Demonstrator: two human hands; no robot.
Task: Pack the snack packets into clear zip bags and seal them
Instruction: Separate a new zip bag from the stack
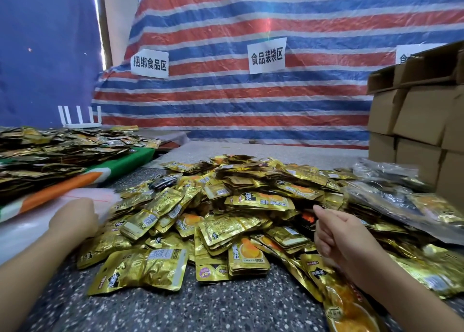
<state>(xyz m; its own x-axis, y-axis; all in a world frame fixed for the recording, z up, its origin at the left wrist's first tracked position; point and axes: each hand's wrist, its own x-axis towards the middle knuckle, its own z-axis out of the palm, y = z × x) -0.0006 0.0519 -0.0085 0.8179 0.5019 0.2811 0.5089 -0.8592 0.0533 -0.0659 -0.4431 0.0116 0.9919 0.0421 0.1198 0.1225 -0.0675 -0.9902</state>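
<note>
A big heap of gold snack packets [238, 213] covers the speckled floor in front of me. My left hand [75, 217] lies knuckles up at the heap's left edge, on a stack of clear zip bags [30, 228]; its fingertips are hidden and blurred. Over the right side of the heap hovers my right hand [336, 233], fingers loosely curled, thumb up, with nothing visible in it. Filled clear bags of packets [401, 201] lie further right.
A second spread of gold packets [50, 153] lies on a green, white and orange sheet [95, 178] at the left. Stacked cardboard boxes [416, 120] stand at the right. A striped tarp with paper signs hangs behind, and a white router [80, 119] stands at the back left.
</note>
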